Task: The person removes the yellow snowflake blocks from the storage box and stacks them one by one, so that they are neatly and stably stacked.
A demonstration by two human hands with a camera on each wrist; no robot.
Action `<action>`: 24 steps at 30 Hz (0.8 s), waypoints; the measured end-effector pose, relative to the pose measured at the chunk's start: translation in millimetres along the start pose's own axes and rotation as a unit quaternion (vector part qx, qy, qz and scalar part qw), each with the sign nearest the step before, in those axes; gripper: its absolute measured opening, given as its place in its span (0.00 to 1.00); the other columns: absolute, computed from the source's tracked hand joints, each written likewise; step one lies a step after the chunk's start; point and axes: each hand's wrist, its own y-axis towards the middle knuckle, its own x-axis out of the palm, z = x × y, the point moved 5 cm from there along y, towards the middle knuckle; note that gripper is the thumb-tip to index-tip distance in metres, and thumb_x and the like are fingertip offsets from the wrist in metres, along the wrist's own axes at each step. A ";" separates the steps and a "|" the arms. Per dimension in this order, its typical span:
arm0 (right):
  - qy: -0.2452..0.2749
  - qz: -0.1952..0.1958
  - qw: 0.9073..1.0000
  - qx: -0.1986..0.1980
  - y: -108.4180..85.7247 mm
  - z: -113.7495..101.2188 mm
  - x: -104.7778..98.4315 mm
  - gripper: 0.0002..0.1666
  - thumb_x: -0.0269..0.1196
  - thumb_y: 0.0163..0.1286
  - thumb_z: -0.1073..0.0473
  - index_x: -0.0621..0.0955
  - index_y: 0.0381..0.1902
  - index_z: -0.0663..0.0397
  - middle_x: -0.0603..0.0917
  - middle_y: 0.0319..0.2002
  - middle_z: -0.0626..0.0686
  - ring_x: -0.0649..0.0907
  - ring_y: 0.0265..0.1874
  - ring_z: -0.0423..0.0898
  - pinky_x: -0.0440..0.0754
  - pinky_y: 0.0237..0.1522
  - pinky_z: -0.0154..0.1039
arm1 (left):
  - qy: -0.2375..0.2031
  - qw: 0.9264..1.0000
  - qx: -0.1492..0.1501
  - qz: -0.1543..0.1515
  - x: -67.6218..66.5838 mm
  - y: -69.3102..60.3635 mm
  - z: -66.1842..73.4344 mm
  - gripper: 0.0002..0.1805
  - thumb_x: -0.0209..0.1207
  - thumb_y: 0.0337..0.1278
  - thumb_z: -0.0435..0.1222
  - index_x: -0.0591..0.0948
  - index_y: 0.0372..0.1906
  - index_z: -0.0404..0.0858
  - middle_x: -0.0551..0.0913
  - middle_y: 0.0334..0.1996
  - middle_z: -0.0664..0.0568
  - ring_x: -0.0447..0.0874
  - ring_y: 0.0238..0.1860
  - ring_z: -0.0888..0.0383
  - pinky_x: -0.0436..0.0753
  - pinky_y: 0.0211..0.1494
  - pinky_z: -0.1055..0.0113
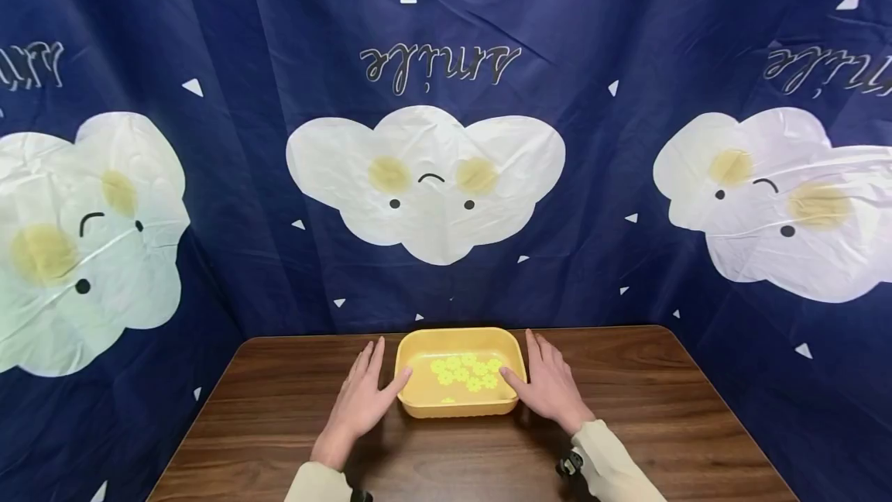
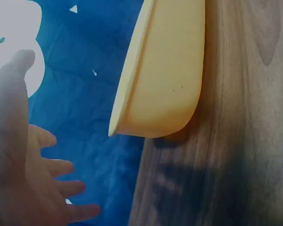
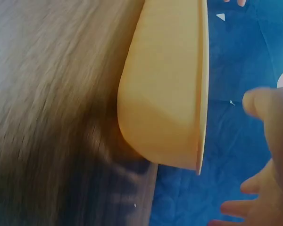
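A yellow plastic basin (image 1: 460, 410) stands near the far edge of the table, with bright yellow flower shapes (image 1: 463, 370) on its bottom. Beside its left end is my left hand (image 1: 364, 396), fingers straight and thumb spread toward the rim. My right hand (image 1: 552, 386) mirrors it at the right end, its thumb overlapping the rim in the head view. Both wrist views show the basin's outer wall (image 2: 167, 80) with straight fingers apart from it; neither hand grips it. Whether the thumbs touch the rim I cannot tell.
Dark brown wood-grain table (image 1: 244, 424) lies under the basin. A blue curtain (image 1: 237, 177) with white clouds hangs behind the table and along both sides. Black bands with a small device (image 1: 570, 463) sit at the wrists, by pale sleeves (image 1: 616, 463).
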 end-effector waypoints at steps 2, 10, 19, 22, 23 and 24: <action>0.029 -0.005 0.999 0.012 2.5 0.4 2.4 0.55 0.62 0.69 0.36 0.55 0.80 0.61 0.64 0.74 0.68 0.70 0.69 0.69 0.72 0.64 0.67 | -0.052 0.998 -0.020 -0.007 3.6 4.3 -4.8 0.52 0.47 0.66 0.69 0.51 0.82 0.42 0.50 0.81 0.37 0.49 0.80 0.35 0.56 0.76 0.33; 0.098 -0.026 0.993 0.058 7.8 1.5 21.4 0.49 0.64 0.68 0.54 0.56 0.78 0.68 0.69 0.67 0.70 0.80 0.56 0.64 0.80 0.59 0.60 | -0.154 0.986 -0.065 0.002 40.3 17.5 -23.7 0.41 0.46 0.77 0.53 0.53 0.80 0.32 0.58 0.76 0.28 0.55 0.77 0.31 0.59 0.76 0.35; 0.114 -0.036 0.991 0.068 8.9 3.1 36.5 0.41 0.60 0.70 0.62 0.59 0.75 0.73 0.69 0.68 0.72 0.75 0.65 0.64 0.75 0.65 0.61 | -0.196 0.976 -0.065 0.065 67.0 24.1 -23.2 0.31 0.45 0.79 0.40 0.59 0.78 0.30 0.64 0.74 0.32 0.64 0.74 0.34 0.64 0.74 0.39; 0.112 -0.033 0.991 0.063 9.9 2.9 36.7 0.41 0.59 0.69 0.63 0.59 0.75 0.74 0.69 0.69 0.74 0.74 0.66 0.66 0.73 0.66 0.61 | -0.200 0.975 -0.065 0.076 68.2 23.9 -23.7 0.29 0.44 0.80 0.38 0.59 0.79 0.33 0.64 0.74 0.33 0.64 0.74 0.34 0.64 0.75 0.39; 0.112 -0.034 0.991 0.063 10.1 2.9 37.0 0.40 0.59 0.69 0.63 0.59 0.75 0.75 0.69 0.69 0.74 0.73 0.67 0.66 0.73 0.67 0.61 | -0.202 0.974 -0.064 0.077 68.3 23.5 -23.9 0.29 0.44 0.80 0.38 0.59 0.79 0.34 0.64 0.75 0.33 0.64 0.74 0.34 0.64 0.75 0.39; 0.113 -0.035 0.991 0.062 10.3 2.9 37.2 0.40 0.58 0.69 0.63 0.59 0.75 0.75 0.69 0.69 0.74 0.73 0.67 0.66 0.73 0.67 0.61 | -0.205 0.974 -0.061 0.079 68.3 22.9 -23.9 0.29 0.44 0.80 0.37 0.59 0.79 0.34 0.64 0.75 0.34 0.64 0.74 0.35 0.64 0.75 0.39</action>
